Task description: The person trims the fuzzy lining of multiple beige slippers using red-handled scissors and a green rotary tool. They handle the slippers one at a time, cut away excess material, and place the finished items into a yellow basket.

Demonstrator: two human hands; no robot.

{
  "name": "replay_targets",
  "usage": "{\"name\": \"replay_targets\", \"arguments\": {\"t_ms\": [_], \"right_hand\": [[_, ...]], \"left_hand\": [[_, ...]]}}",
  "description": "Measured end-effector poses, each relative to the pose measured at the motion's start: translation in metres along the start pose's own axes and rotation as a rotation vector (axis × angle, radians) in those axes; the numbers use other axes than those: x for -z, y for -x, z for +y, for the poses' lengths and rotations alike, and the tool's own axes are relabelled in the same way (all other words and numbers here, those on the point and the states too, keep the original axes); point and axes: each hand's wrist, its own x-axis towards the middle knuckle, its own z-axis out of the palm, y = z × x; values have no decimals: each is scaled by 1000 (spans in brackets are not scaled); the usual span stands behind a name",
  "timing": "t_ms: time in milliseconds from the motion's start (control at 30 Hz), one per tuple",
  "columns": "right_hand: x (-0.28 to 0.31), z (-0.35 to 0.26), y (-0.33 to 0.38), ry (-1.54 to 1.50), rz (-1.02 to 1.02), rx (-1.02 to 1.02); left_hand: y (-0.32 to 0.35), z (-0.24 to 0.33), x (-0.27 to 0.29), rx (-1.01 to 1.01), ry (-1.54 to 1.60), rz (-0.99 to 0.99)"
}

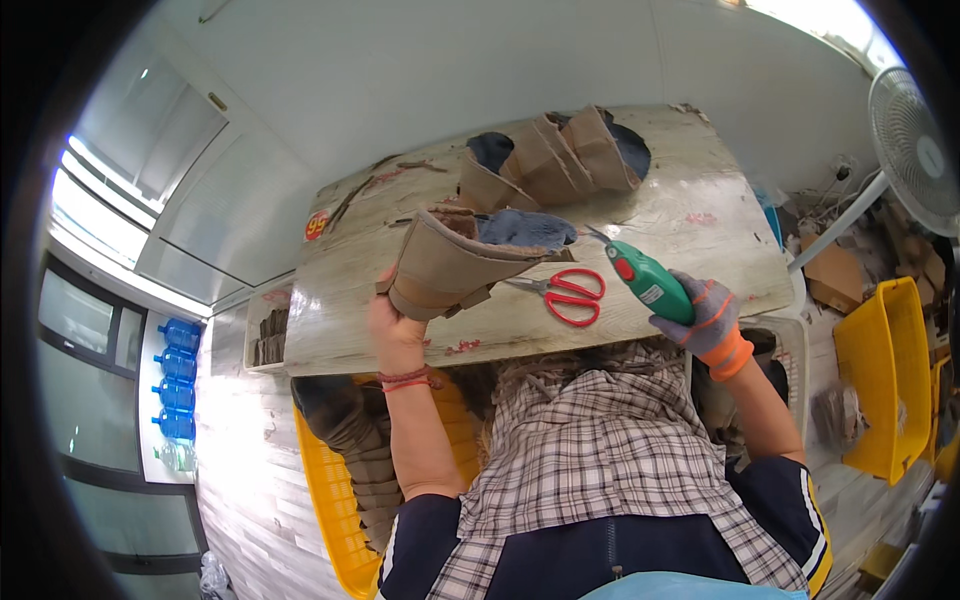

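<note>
My bare left hand (396, 335) is closed round the lower edge of a tan boot upper (440, 268), lifted over the front of the table. Bluish-grey and brown fleece lining shows at its top and right side. In my right hand (712, 318), wearing a grey and orange glove, is a green handheld electric cutter (648, 282) with a red button. Its dark tip points up and left, a short gap from the lining. Between the hands lie red-handled scissors (572, 300) on the table. Farther back, several more tan boot uppers (565, 165) stand in a row.
Dark trimmed strips (350, 200) lie at the back left of the wood-pattern table (700, 235). Below its front edge, a yellow basket (325, 490) holds stacked uppers. A white fan (915, 150) and a yellow crate (880, 400) stand at right; blue water bottles (177, 365) at left.
</note>
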Motion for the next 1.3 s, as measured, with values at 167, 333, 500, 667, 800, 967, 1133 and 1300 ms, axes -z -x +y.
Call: {"name": "replay_targets", "arguments": {"t_ms": [167, 333, 500, 667, 800, 967, 1133, 1300], "right_hand": [[-1, 13, 15, 110, 8, 94], [4, 11, 21, 157, 62, 180], [1, 14, 26, 146, 58, 215], [-5, 15, 26, 111, 99, 257], [-4, 6, 22, 116, 115, 265], [-8, 3, 20, 33, 139, 246], [-7, -7, 13, -45, 112, 170], [-14, -14, 7, -166, 80, 44]], "left_hand": [[2, -25, -10, 142, 116, 23], [-1, -35, -7, 194, 124, 15], [-4, -43, -5, 231, 112, -16], [-7, -58, -9, 236, 128, 13], [-3, -72, -22, 211, 74, 65], [5, -84, -37, 215, 128, -68], [25, -91, -63, 150, 51, -226], [32, -96, -65, 4, -104, -268]]}}
